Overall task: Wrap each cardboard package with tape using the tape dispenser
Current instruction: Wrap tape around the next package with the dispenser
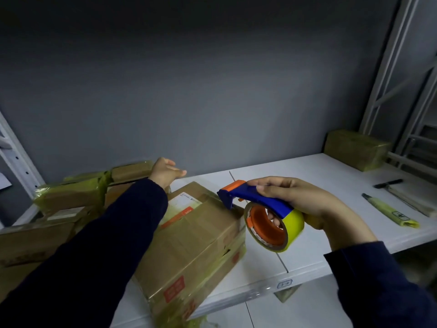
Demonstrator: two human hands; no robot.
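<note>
Left sleeve [94, 245] partly hides package [194, 237].

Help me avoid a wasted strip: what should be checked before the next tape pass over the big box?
1. Grip on the tape dispenser: ok, the right hand holds its blue handle.
2. Dispenser nose at the cardboard box: ok, it sits at the top right edge.
3. Steadying by the left hand: not ok, it is open beyond the box's far edge.
4. Tape on the yellow roll: ok, plenty.
5. Free tape end stuck to the box: cannot tell.
</note>
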